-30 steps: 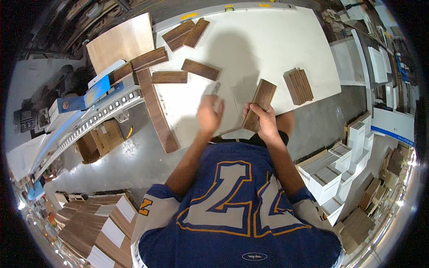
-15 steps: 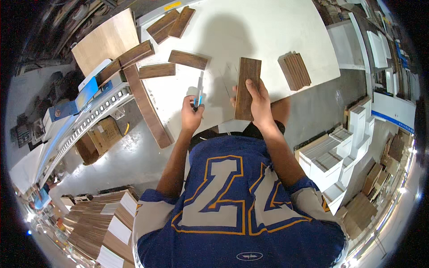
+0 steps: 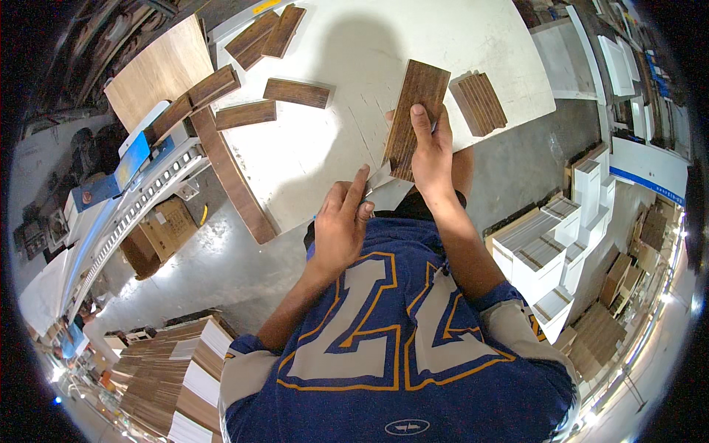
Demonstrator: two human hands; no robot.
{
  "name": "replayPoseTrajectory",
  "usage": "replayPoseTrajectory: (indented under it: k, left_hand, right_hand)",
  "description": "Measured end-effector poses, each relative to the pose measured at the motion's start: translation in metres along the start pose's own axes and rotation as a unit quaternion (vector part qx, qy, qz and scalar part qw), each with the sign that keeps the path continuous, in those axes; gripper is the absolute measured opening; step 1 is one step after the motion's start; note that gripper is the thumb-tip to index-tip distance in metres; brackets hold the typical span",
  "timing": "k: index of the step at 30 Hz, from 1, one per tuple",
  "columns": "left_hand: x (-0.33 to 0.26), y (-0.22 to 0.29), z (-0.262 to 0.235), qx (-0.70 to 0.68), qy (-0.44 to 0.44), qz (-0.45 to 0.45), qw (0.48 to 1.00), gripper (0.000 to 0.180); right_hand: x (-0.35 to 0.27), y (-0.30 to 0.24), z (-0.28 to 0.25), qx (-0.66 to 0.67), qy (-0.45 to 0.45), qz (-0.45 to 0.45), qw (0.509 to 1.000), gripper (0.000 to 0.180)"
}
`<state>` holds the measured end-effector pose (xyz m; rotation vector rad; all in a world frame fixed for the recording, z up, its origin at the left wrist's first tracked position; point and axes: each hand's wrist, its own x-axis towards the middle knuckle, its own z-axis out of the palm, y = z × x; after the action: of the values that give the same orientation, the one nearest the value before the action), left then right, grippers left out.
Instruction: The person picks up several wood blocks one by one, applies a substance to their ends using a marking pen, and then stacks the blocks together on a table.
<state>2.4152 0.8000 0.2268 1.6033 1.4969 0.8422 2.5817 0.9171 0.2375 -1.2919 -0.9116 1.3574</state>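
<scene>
My right hand (image 3: 433, 166) grips a dark brown wooden board (image 3: 421, 83), thumb on its front face and fingers behind. The board is tilted, its top leaning right. In my left hand (image 3: 342, 221) is a utility knife (image 3: 379, 179), its handle mostly hidden by my fingers; my index finger stretches along it. The blade reaches the board's lower left corner; whether it touches cannot be made out. A stack of similar boards (image 3: 478, 105) stands on the white table (image 3: 487, 44) to the right of my right hand.
Loose brown boards, among them one near the middle (image 3: 297, 93) and one left of it (image 3: 246, 115), lie on the table's left half. A long brown strip (image 3: 235, 181) runs along its left edge. A machine with a slotted rail (image 3: 159, 177) stands left; white drawer-like boxes (image 3: 543, 236) stand right.
My left hand has moved right with the knife, bringing the blade to the board's lower corner. The board has risen slightly and tilted to the right in my right hand.
</scene>
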Motion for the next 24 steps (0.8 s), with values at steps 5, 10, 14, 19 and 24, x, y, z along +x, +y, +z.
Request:
replayPoseTrajectory:
  k: [5, 10, 14, 19, 24]
  left_hand:
    - [0.0, 0.002, 0.004, 0.048, 0.021, 0.015, 0.999, 0.057]
    - [-0.002, 0.001, 0.002, 0.062, 0.021, 0.014, 0.998, 0.056]
    - [-0.003, 0.004, -0.004, 0.056, 0.006, 0.002, 0.998, 0.055]
    - [0.003, 0.003, -0.006, 0.058, 0.02, 0.015, 0.998, 0.054]
    - [0.02, 0.005, -0.015, 0.043, 0.031, -0.041, 0.998, 0.054]
  right_hand:
    - [-0.002, 0.002, 0.007, -0.037, 0.023, -0.059, 0.997, 0.029]
    - [-0.002, 0.005, 0.005, -0.06, 0.001, -0.067, 0.996, 0.032]
    - [-0.002, 0.002, 0.004, -0.06, -0.012, -0.044, 0.997, 0.033]
    - [0.0, 0.005, 0.004, -0.152, -0.026, -0.056, 0.986, 0.04]
    - [-0.017, 0.004, 0.014, -0.188, -0.07, -0.044, 0.979, 0.049]
